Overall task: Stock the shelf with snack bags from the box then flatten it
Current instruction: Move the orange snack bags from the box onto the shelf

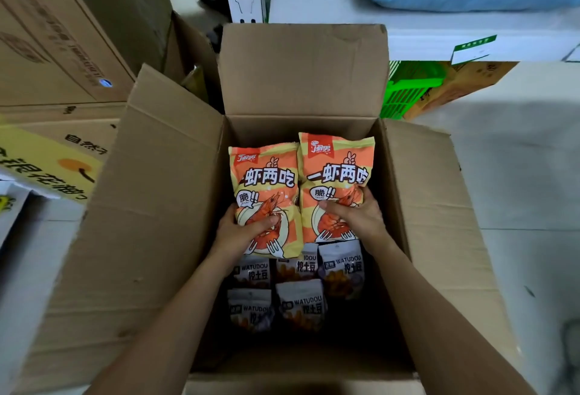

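Storeroom floor; white shelf [439, 40] beyond my hands, stacked cartons [62, 33] off my left wrist. In the open box [301, 74], my left hand [241, 231] grips one orange shrimp bag [266, 181] and my right hand [354, 215] grips the second shrimp bag [337, 168] beside it, so both lift out together. Dark potato-snack bags [301, 303] lie under my wrists, seemingly on the box floor.

Inside the open box [301, 71], the left snack bag [266, 181] and the right snack bag [337, 172] are held side by side, gripped by the left hand [238, 231] and the right hand [354, 215] respectively. Smaller packets [301, 303] are found below them, nearer the person. Stacked cartons [62, 33] are placed left of the box. A shelf [439, 33] is located behind it, with a basket [408, 87] underneath.
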### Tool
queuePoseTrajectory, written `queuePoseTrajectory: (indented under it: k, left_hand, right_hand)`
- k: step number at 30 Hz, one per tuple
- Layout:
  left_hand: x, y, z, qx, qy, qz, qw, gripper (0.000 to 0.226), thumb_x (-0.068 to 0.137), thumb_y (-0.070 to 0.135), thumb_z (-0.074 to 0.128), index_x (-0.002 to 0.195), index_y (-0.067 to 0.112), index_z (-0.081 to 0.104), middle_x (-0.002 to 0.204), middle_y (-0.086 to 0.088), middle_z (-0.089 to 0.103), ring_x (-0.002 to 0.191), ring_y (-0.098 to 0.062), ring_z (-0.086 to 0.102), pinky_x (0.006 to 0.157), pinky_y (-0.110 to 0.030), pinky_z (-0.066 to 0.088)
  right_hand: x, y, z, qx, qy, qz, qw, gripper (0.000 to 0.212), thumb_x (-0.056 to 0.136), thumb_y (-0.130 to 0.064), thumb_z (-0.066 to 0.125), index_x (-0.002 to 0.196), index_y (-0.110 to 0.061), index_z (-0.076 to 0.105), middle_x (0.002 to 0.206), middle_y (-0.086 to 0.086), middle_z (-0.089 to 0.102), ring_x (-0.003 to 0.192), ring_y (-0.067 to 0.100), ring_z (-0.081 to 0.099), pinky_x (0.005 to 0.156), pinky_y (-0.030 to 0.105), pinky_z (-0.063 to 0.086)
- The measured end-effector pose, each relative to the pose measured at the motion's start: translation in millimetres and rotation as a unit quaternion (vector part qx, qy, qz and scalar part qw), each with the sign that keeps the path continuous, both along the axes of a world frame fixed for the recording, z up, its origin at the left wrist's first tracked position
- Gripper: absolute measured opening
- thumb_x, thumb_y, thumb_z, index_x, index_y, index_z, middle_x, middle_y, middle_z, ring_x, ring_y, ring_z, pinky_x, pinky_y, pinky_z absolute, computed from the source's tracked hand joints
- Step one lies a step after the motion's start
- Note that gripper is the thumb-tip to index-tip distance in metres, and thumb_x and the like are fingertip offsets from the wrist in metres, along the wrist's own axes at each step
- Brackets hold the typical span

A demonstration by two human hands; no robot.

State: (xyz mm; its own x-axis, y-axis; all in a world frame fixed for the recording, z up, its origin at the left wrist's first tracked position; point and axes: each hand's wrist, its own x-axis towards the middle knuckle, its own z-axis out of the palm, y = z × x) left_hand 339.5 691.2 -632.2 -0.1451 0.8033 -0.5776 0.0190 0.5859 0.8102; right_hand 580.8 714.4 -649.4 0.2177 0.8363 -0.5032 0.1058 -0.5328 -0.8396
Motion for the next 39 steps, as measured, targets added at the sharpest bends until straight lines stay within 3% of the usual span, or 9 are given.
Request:
queuePoseTrajectory:
  k: [3,10,17,21,24,29,33,36,39]
  left_hand:
    - [-3,-19,21,-0.016,-0.014,-0.010,1.000,0.075,0.058,0.031,0.090,0.125,0.027,0.057,0.110,0.004,0.070,0.094,-0.014,0.070,0.069,-0.026,0.057]
    - [-5,-65,86,-0.048,-0.020,-0.027,0.998,0.062,0.063,0.030,0.090,0.114,0.036,0.057,0.104,0.009,0.069,0.091,-0.011,0.069,0.067,-0.022,0.055]
    - [-15,-116,173,-0.070,-0.046,-0.013,0.996,0.067,0.053,0.030,0.091,0.114,0.025,0.063,0.104,0.001,0.074,0.092,-0.019,0.073,0.074,-0.033,0.060]
    - [-27,-145,234,-0.067,-0.053,-0.002,0.996,0.054,0.063,0.022,0.089,0.112,0.025,0.066,0.098,0.004,0.077,0.085,-0.014,0.074,0.065,-0.026,0.059]
    - [-39,-164,278,-0.055,-0.045,0.003,0.998,0.054,0.065,0.019,0.090,0.112,0.026,0.066,0.100,0.004,0.076,0.090,-0.016,0.074,0.073,-0.031,0.061]
    - [-62,-196,349,-0.037,-0.015,0.048,0.998,0.062,0.061,0.025,0.092,0.116,0.030,0.062,0.105,0.007,0.073,0.092,-0.012,0.072,0.071,-0.027,0.060]
    - [-80,-224,393,-0.044,-0.012,0.086,0.995,0.083,0.041,0.047,0.093,0.116,0.028,0.063,0.105,0.004,0.075,0.094,-0.018,0.072,0.083,-0.043,0.060]
    - [-91,-253,421,-0.046,-0.012,0.128,0.991,0.076,0.042,0.047,0.093,0.110,0.028,0.066,0.102,0.004,0.076,0.091,-0.020,0.073,0.083,-0.046,0.059]
    - [-96,-285,453,-0.038,-0.012,0.189,0.981,0.070,0.045,0.041,0.095,0.108,0.027,0.066,0.099,0.003,0.076,0.088,-0.022,0.074,0.080,-0.043,0.060]
  right_hand:
    - [0,-20,21,-0.009,-0.012,-0.011,1.000,0.101,0.033,-0.055,0.093,0.124,-0.032,0.055,0.108,-0.009,0.071,0.097,0.016,0.070,0.089,0.043,0.058]
    - [1,-73,84,-0.039,-0.015,-0.023,0.999,0.094,0.033,-0.057,0.094,0.118,-0.037,0.058,0.106,-0.010,0.073,0.093,0.017,0.072,0.086,0.045,0.058]
    - [-6,-120,182,-0.050,0.001,-0.004,0.999,0.092,0.036,-0.055,0.095,0.118,-0.037,0.058,0.107,-0.009,0.073,0.093,0.018,0.073,0.087,0.046,0.058]
    - [-18,-140,241,-0.060,0.010,0.010,0.998,0.099,0.032,-0.059,0.092,0.121,-0.036,0.056,0.107,-0.009,0.073,0.093,0.018,0.073,0.086,0.048,0.059]
    - [-30,-152,281,-0.062,0.006,0.023,0.998,0.097,0.032,-0.061,0.093,0.119,-0.040,0.056,0.109,-0.010,0.073,0.094,0.019,0.073,0.086,0.049,0.058]
    - [-53,-170,344,-0.052,-0.003,0.055,0.997,0.090,0.033,-0.061,0.094,0.113,-0.044,0.058,0.108,-0.013,0.073,0.096,0.019,0.072,0.088,0.050,0.057]
    - [-74,-183,389,-0.026,-0.004,0.093,0.995,0.087,0.037,-0.061,0.092,0.114,-0.051,0.055,0.111,-0.014,0.072,0.099,0.018,0.071,0.091,0.049,0.055]
    - [-88,-193,422,-0.014,-0.012,0.134,0.991,0.096,0.036,-0.066,0.090,0.123,-0.046,0.053,0.116,-0.014,0.069,0.103,0.017,0.068,0.093,0.048,0.055]
    - [-108,-203,459,-0.002,-0.003,0.189,0.982,0.092,0.042,-0.057,0.093,0.123,-0.038,0.054,0.115,-0.011,0.070,0.101,0.014,0.069,0.089,0.040,0.055]
